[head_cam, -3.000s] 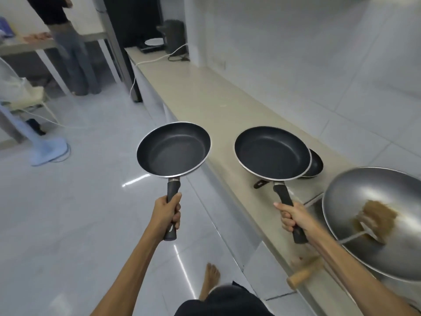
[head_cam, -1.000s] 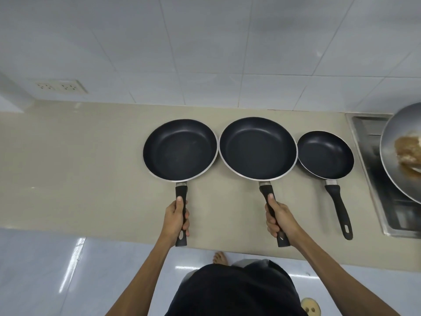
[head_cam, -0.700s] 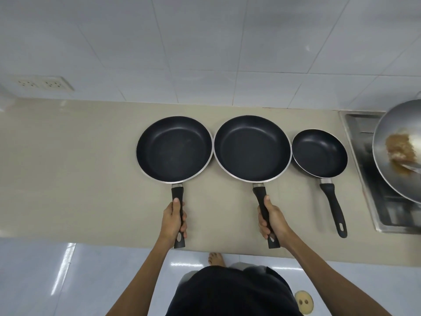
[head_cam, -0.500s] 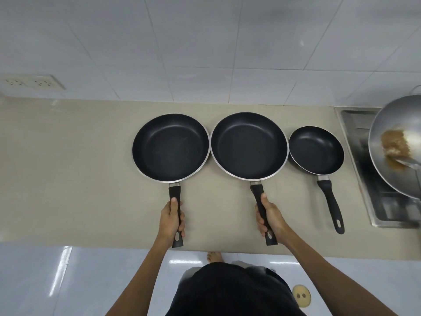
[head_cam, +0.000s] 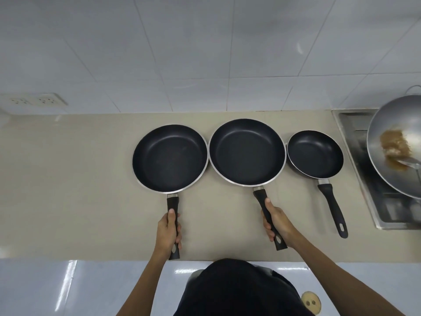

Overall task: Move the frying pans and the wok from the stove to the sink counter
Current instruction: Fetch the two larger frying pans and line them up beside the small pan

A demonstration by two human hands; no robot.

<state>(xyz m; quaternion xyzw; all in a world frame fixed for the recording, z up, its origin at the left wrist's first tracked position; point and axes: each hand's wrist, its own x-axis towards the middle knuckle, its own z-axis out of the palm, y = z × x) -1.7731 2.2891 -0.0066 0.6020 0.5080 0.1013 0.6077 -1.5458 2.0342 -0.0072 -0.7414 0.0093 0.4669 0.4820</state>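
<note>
Three black non-stick frying pans lie in a row on the beige counter (head_cam: 68, 179), handles toward me. My left hand (head_cam: 168, 231) grips the handle of the left frying pan (head_cam: 169, 158). The handle of the middle, largest frying pan (head_cam: 247, 152) is in my right hand (head_cam: 276, 224). Both pans rest flat on the counter, rims almost touching. A small frying pan (head_cam: 315, 154) lies untouched to their right. At the right edge a steel wok (head_cam: 396, 142) with brown food and a metal spatula (head_cam: 410, 164) sits on the stove (head_cam: 373, 201).
A white tiled wall rises behind the counter, with a double socket (head_cam: 34, 100) at the far left. The counter's front edge runs just past the handle ends, with glossy floor (head_cam: 45, 288) below. The stove is sunk into the counter at the right.
Three seconds ago I held both pans in the air beside the counter. Over the last second they rest on the counter, my hands staying on the handles; only my head has shifted slightly.
</note>
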